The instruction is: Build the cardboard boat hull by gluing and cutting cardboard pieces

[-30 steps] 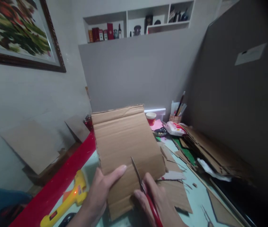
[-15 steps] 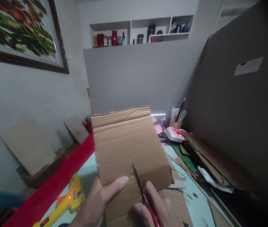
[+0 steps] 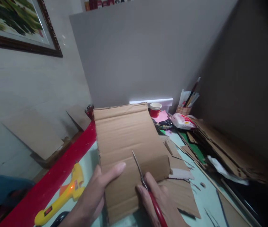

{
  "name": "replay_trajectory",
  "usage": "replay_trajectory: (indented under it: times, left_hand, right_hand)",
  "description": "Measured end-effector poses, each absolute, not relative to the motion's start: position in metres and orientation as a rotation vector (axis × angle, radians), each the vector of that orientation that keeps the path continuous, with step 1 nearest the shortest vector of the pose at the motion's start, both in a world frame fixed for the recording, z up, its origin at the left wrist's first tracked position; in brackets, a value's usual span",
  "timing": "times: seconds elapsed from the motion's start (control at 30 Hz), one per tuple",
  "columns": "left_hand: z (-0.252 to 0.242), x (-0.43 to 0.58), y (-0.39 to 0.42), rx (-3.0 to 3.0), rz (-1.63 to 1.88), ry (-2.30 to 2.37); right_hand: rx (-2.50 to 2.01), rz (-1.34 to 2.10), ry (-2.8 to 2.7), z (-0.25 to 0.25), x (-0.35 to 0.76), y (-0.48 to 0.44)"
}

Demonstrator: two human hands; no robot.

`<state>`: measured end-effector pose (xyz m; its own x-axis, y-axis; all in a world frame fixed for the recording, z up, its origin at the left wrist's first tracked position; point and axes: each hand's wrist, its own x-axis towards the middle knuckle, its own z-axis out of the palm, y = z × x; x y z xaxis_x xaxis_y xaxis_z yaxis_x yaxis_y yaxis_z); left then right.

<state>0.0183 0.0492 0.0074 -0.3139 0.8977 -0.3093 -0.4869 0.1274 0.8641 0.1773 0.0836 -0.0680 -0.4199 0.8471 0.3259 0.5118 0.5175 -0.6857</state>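
Observation:
A creased brown sheet of corrugated cardboard (image 3: 122, 135) is held up in front of me, its right side bent. My left hand (image 3: 98, 189) grips its left edge, thumb on top and the other fingers hidden underneath. In my right hand (image 3: 157, 198) are red-handled scissors (image 3: 140, 171), with the thumb and fingers near the pivot. Their blades lie together over the cardboard and point away from me. The right hand is also against the cardboard's lower right edge; whether it grips the sheet too I cannot tell.
A yellow glue gun (image 3: 65, 195) with a lit orange light lies on the left. Cardboard scraps (image 3: 183, 195) cover the table's right part, beside a stack of cardboard (image 3: 221, 145). Behind stand a red paper cup (image 3: 155, 111), a tissue pack (image 3: 183, 121) and a pen holder (image 3: 183, 110).
My view has tilted downward, bringing the paper cup and more of the table into sight. The cardboard lies somewhat flatter and its lower edge now shows. Both hands keep their holds.

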Motion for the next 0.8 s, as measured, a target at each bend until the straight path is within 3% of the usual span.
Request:
replay_trajectory:
  times: [0.2, 0.6, 0.8]
  left_hand:
    - [0.015, 0.006, 0.054, 0.403, 1.738, 1.197]
    - [0.018, 0.010, 0.047, 0.466, 1.744, 1.218]
    - [0.021, 0.016, 0.043, 0.568, 1.738, 1.160]
  right_hand:
    - [-0.988, 0.604, -2.167, -0.066, 0.178, 0.079]
    - [-0.807, 0.911, -2.119, -0.037, 0.192, 0.077]
    - [-0.746, 0.789, -2.293, -0.027, 0.202, 0.082]
